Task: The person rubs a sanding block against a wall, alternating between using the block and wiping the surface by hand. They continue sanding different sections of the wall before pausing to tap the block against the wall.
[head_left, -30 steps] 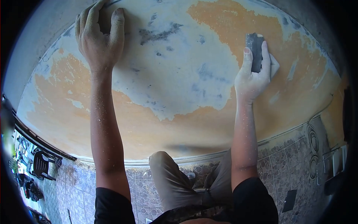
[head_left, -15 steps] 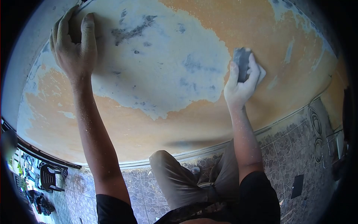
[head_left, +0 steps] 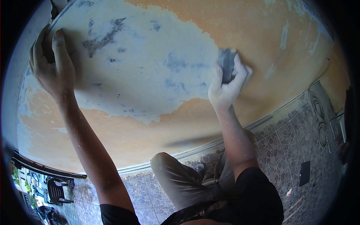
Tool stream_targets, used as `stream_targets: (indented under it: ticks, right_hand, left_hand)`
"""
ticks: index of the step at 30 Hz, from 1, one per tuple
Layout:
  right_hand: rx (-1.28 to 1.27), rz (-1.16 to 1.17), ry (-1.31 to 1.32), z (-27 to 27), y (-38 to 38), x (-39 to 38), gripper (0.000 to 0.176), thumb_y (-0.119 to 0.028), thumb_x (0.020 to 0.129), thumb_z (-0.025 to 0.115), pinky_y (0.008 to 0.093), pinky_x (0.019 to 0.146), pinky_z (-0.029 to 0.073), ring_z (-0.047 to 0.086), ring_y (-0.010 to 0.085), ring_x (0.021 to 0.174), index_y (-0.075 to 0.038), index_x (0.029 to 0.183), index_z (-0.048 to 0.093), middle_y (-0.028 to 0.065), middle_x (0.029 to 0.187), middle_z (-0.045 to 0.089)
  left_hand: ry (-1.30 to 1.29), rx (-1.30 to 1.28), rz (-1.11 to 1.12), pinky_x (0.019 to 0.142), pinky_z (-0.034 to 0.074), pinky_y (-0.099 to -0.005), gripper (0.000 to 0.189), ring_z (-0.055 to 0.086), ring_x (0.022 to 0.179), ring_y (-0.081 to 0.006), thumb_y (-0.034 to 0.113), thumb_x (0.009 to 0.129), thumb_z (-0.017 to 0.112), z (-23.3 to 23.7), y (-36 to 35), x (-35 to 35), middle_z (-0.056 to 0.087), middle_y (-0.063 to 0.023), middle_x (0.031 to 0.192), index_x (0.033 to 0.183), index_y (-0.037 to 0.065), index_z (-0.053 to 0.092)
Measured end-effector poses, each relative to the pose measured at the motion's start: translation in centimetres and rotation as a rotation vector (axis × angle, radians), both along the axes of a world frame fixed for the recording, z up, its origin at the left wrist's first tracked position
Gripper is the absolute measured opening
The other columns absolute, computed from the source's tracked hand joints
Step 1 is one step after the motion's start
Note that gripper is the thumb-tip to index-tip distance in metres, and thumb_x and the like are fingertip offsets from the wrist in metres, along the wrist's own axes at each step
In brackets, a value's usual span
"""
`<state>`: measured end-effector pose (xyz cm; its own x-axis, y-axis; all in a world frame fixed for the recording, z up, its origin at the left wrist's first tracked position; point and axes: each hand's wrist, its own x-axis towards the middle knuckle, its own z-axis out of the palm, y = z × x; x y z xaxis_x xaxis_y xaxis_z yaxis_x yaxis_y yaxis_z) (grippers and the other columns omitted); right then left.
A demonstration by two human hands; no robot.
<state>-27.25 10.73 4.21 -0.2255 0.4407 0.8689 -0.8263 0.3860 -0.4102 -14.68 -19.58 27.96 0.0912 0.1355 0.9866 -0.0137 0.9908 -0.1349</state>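
My right hand (head_left: 226, 87) grips a dark grey sanding block (head_left: 226, 64) between thumb and fingers, against the wall (head_left: 258, 48). Pale dust coats that hand. The block lies at the right border of a large whitish patch (head_left: 146, 52) with dark grey smudges, where orange paint begins. At the upper left, my left hand (head_left: 54, 67) rests by the wall's edge with its thumb held apart from the fingers. The fingertips reach toward that edge and are partly hard to see. No tool shows in the left hand.
Below the wall is a stone-patterned floor (head_left: 277, 157), with my bent knee (head_left: 165, 165) close to the wall's base. A dark chair (head_left: 56, 191) stands at lower left. Coiled hose or cable (head_left: 318, 107) hangs at right, and a dark flat rectangle (head_left: 305, 173) lies on the floor.
The whole view has shifted, so the wall and both hands appear farther left. The sanding block stays in my right hand near the patch's right border. My left hand keeps its place by the edge.
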Motion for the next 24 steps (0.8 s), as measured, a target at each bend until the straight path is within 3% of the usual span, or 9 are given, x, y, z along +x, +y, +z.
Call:
stream_targets:
  ticks: [4, 5, 10, 13, 17, 18, 19, 22, 24]
  right_hand:
    - [-0.076, 0.043, 0.062, 7.7, 0.3, -0.9, 0.058, -0.025, 0.093, 0.082, 0.0453, 0.09, 0.04, 0.052, 0.0296, 0.105, 0.001, 0.137, 0.056, 0.0157, 0.118, 0.052]
    - [0.066, -0.039, 0.009, 5.9, 0.2, 0.5, 0.053, -0.013, 0.099, 0.075, 0.0296, 0.079, 0.05, 0.056, 0.0179, 0.096, 0.006, 0.141, 0.048, 0.0137, 0.123, 0.045]
    - [0.215, -0.007, -0.126, -20.9, -2.2, 3.3, 0.067, -0.015, 0.099, 0.071, 0.0449, 0.098, 0.045, 0.048, 0.0285, 0.115, -0.002, 0.152, 0.031, 0.0188, 0.127, 0.041]
    - [0.207, 0.031, -0.127, -17.1, -1.3, 3.0, 0.065, -0.015, 0.098, 0.072, 0.045, 0.096, 0.045, 0.047, 0.029, 0.115, -0.001, 0.15, 0.035, 0.0185, 0.126, 0.042]
    - [-0.034, 0.055, 0.031, 4.3, 0.9, -0.8, 0.054, -0.012, 0.098, 0.076, 0.0288, 0.073, 0.048, 0.055, 0.0129, 0.081, 0.005, 0.141, 0.048, 0.01, 0.117, 0.047]
    - [-0.141, 0.125, 0.083, 7.8, 1.1, -1.2, 0.055, -0.024, 0.091, 0.084, 0.0427, 0.089, 0.035, 0.051, 0.0228, 0.093, -0.001, 0.133, 0.057, 0.0093, 0.105, 0.05]
    - [-0.087, 0.043, 0.112, 8.8, 1.4, -2.8, 0.058, -0.027, 0.091, 0.084, 0.0438, 0.09, 0.035, 0.052, 0.0244, 0.096, -0.003, 0.136, 0.057, 0.0099, 0.108, 0.053]
    - [-0.07, 0.034, 0.004, 3.7, -0.5, -0.4, 0.064, -0.031, 0.089, 0.085, 0.0452, 0.092, 0.036, 0.051, 0.0268, 0.102, -0.004, 0.14, 0.057, 0.0112, 0.112, 0.055]
    - [0.005, 0.015, -0.036, -7.1, -2.3, 1.4, 0.069, -0.028, 0.088, 0.086, 0.0456, 0.095, 0.037, 0.049, 0.0318, 0.109, -0.003, 0.144, 0.054, 0.0151, 0.119, 0.055]
  left_hand:
    - [-0.014, 0.039, -0.086, 0.101, 0.056, -0.0412, 0.043, 0.07, 0.117, -0.0266, 0.039, 0.1, 0.069, -0.1, 0.7, 0.3, 0.07, -0.0134, 0.131, 0.131, 0.01, 0.074]
    - [-0.011, 0.041, -0.07, 0.102, 0.055, -0.0416, 0.043, 0.069, 0.118, -0.0267, 0.04, 0.1, 0.069, -0.1, 0.7, 0.2, 0.07, -0.0135, 0.131, 0.131, 0.01, 0.074]
    - [0.013, 0.047, 0.044, 0.105, 0.052, -0.0419, 0.044, 0.067, 0.121, -0.0274, 0.038, 0.1, 0.069, -0.3, 0.8, 0.2, 0.069, -0.0138, 0.131, 0.132, 0.009, 0.073]
    - [0.0, 0.001, -0.007, 0.096, 0.054, -0.0394, 0.043, 0.065, 0.115, -0.0254, 0.039, 0.099, 0.07, 0.3, 0.5, 0.1, 0.07, -0.011, 0.125, 0.128, 0.007, 0.074]
    - [-0.019, 0.019, -0.035, 0.097, 0.055, -0.039, 0.04, 0.067, 0.115, -0.025, 0.036, 0.099, 0.07, 0.1, 0.8, 0.3, 0.069, -0.0114, 0.125, 0.128, 0.007, 0.074]
    - [-0.01, 0.034, -0.047, 0.098, 0.055, -0.0389, 0.04, 0.067, 0.115, -0.025, 0.034, 0.099, 0.071, 0.0, 0.8, 0.3, 0.069, -0.0115, 0.125, 0.128, 0.007, 0.074]
    - [-0.014, 0.05, -0.074, 0.099, 0.055, -0.0388, 0.039, 0.068, 0.114, -0.0248, 0.033, 0.099, 0.071, 0.0, 1.0, 0.3, 0.069, -0.0119, 0.125, 0.129, 0.008, 0.073]
    - [0.0, 0.055, -0.028, 0.1, 0.054, -0.0394, 0.039, 0.067, 0.116, -0.0252, 0.033, 0.099, 0.071, 0.0, 1.1, 0.3, 0.069, -0.0122, 0.125, 0.129, 0.008, 0.073]
    - [0.017, 0.062, -0.03, 0.101, 0.054, -0.0397, 0.039, 0.067, 0.117, -0.0254, 0.033, 0.099, 0.071, -0.1, 1.3, 0.1, 0.069, -0.0122, 0.125, 0.129, 0.008, 0.073]
